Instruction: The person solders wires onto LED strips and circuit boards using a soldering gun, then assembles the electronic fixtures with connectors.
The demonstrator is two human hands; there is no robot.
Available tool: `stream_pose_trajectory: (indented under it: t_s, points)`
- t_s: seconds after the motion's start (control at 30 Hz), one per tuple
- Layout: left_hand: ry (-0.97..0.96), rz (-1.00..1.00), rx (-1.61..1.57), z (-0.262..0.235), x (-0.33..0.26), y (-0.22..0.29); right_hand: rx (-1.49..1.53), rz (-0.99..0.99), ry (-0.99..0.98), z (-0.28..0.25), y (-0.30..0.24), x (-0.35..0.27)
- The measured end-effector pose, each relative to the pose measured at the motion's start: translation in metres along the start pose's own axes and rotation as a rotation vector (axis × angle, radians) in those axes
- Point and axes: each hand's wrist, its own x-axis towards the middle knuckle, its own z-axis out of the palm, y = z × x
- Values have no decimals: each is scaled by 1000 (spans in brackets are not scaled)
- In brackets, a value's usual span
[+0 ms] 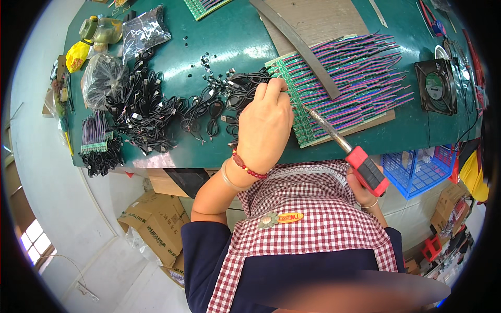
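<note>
**Iron to the green board**

I saw the right hand (365,190) with its fingers wrapped tight around a soldering iron (344,146) — chunky red-and-black grip, slim metal shaft — its tip at the near edge of a green circuit board strip (302,112) on the table (235,41). The left hand (266,125) pressed down there, fingers curled over a black cable end (250,83). Purple and red wires (360,73) fanned off the board — a tangled heap of glossy black cables (151,109) lay to the left.
</note>
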Motion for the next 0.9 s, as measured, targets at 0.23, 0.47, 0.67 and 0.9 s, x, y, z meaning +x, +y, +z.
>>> stream_pose_trajectory:
  t_s: [0.23,0.47,0.67,0.9]
  points:
    - [-13,57,54,-2,1,-1,48,60,-13,2,-2,-1]
    - [-37,34,50,-3,1,-1,11,31,-15,4,-3,0]
    - [-101,63,122,-6,3,0,89,89,-3,6,-2,-4]
    - [-110,69,133,-5,3,1,22,21,-25,9,1,-4]
